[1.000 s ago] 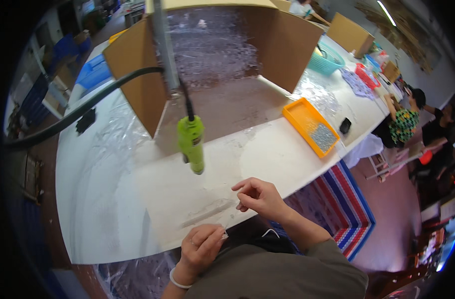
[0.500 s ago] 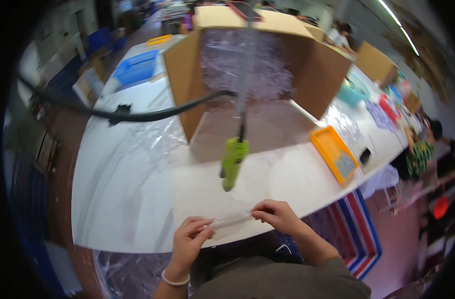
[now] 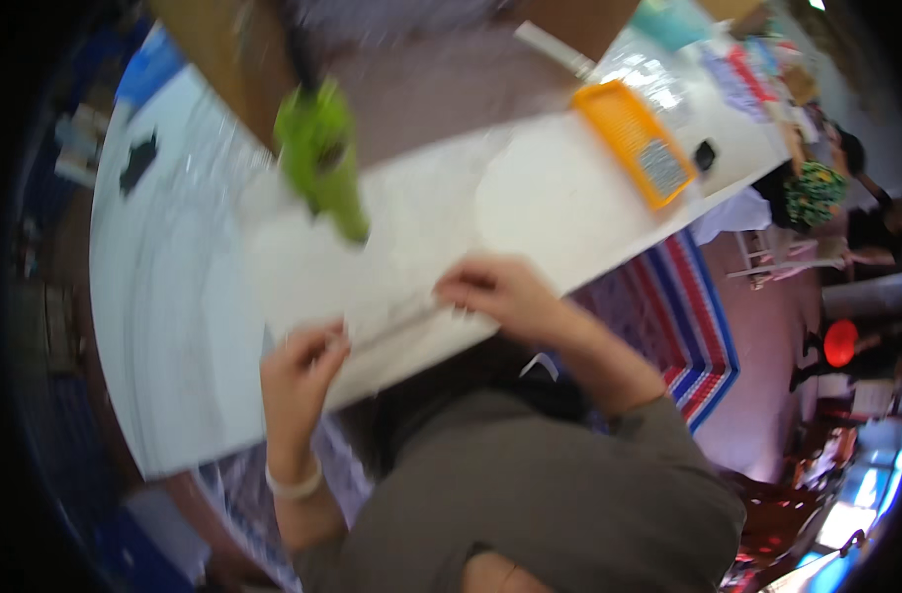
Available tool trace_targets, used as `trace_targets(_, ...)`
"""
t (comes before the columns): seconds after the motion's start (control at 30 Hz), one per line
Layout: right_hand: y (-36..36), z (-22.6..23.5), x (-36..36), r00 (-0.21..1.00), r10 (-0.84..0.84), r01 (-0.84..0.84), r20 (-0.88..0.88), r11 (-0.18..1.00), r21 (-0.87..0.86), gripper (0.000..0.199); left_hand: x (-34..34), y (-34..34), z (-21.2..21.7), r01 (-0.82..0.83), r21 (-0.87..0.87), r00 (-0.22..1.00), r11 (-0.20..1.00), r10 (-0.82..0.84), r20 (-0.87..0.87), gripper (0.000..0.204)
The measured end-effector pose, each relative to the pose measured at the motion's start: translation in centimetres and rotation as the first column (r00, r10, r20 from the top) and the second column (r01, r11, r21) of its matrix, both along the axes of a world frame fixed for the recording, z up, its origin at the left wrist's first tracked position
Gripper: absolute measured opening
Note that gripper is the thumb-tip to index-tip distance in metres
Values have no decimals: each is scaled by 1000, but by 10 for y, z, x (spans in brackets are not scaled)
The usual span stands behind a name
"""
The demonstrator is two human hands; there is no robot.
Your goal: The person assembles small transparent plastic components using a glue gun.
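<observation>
Left hand (image 3: 299, 371) and right hand (image 3: 500, 294), fingers curled, grip too blurred to tell, are this side of the green tool (image 3: 320, 158); an orange tray (image 3: 612, 119) lies right of it.

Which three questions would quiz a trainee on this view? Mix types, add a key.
1. Multiple choice: the person's white wristband sits on which side? A) left B) right C) both

2. True or false: the left hand and right hand are both off the green tool.

3. Fill in: the small grey pieces lie in a tray coloured ____.

Key:
1. A
2. True
3. Orange
</observation>
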State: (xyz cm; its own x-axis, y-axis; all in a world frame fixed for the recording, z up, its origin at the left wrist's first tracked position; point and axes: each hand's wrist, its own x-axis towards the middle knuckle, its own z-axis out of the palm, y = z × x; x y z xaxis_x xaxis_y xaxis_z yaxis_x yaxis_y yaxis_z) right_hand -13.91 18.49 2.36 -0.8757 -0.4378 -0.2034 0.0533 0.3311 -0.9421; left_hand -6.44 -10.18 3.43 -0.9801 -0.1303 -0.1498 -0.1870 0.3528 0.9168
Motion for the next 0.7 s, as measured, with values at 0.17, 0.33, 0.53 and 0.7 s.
trace_targets(0.17, -10, 1, -18, 994, -11, 17, -107, 998, 57, 17, -14, 6, 1, -20, -23, 993, 1000, 17, -120, 15)
trace_targets(0.33, -17, -10, -18, 999, 24, -19, -37, 990, 141, 17, -8, 2, -7, 32, -83, 999, 996, -35, -40, 16)
trace_targets(0.53, -13, -16, -17, 995, 2, 22, -97, 969, 246, 16, -12, 11, -16, 62, -101, 994, 993, -70, -86, 15)
trace_targets(0.7, -13, -30, -25, 976, 91, -32, -200, 959, 282, 16, -15, 6, -28, 99, -249, 974, 963, -144, -172, 10)
